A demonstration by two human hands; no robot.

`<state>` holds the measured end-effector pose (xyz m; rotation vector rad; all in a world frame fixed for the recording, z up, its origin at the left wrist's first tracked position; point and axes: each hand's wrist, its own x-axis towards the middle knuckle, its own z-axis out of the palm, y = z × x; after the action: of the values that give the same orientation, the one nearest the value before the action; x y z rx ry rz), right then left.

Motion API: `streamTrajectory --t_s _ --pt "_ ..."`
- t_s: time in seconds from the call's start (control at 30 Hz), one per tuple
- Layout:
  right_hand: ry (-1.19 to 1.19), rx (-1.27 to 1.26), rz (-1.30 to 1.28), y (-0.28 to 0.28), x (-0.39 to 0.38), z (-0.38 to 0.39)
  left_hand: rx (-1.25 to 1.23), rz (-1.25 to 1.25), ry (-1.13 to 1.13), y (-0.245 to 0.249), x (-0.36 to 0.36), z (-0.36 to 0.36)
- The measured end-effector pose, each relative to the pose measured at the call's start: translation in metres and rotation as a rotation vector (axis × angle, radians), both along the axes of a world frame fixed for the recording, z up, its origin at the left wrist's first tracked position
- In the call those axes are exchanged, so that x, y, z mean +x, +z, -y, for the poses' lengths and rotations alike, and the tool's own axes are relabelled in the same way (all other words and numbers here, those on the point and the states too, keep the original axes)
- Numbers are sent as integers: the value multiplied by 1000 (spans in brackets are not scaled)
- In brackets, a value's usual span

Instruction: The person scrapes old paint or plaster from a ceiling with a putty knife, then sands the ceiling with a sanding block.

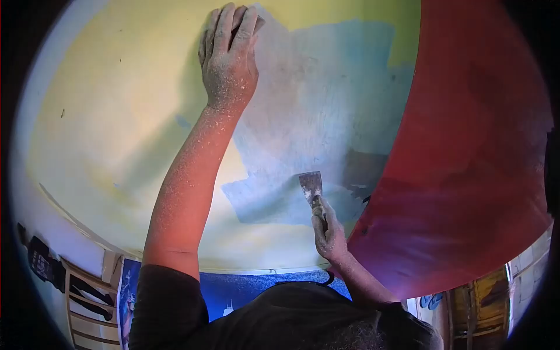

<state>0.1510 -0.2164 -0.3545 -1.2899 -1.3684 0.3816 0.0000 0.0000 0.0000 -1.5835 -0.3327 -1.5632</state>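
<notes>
Up against the painted wall (146, 87), my left hand (229, 58) is pressed with its back towards me, dusted with pale powder. A brownish edge of sandpaper (260, 22) sticks out from under its fingers; the remainder is hidden by the hand. Lower down, my right hand (330, 232) grips the handle of a putty knife (311, 182), whose flat metal blade points up in front of the grey-white patch. That patch of filler (297, 105) spreads over the yellow paint between both hands.
A dark red painted area (466, 128) borders the yellow on the right. Below on the left are a wooden ladder-like rack (90, 318) and dark clothing (46, 265). Blue sheeting (245, 289) lies below the wall. Flip-flops (431, 301) and a brown wooden piece (487, 303) appear at lower right.
</notes>
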Motion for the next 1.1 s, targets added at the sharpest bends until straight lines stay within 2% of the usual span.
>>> streamTrajectory --t_s 0.07,0.13,0.43,0.57,0.67,0.77,0.87,0.97,1.1 --pt "10 1 -20 -1 -4 1 12 59 20 -3 8 4" --pt "1 23 -30 -3 -9 -8 -16 -12 60 -10 20 -2" --pt "11 -43 -24 1 2 6 -222 -193 52 -93 58 27" --pt "-49 20 63 1 4 8 -328 -222 62 -141 42 29" --pt "-47 -91 -16 4 -2 8 -358 -248 103 -182 24 23" --pt "-99 -46 26 12 -9 8 -362 -275 112 -218 5 17" --pt "-105 65 74 7 -9 -1 -355 -302 129 -243 -10 13" --pt "-73 4 2 9 -11 -2 -355 -313 128 -271 -22 5" --pt "-77 8 46 17 -11 -2 -375 -333 161 -306 -45 7"
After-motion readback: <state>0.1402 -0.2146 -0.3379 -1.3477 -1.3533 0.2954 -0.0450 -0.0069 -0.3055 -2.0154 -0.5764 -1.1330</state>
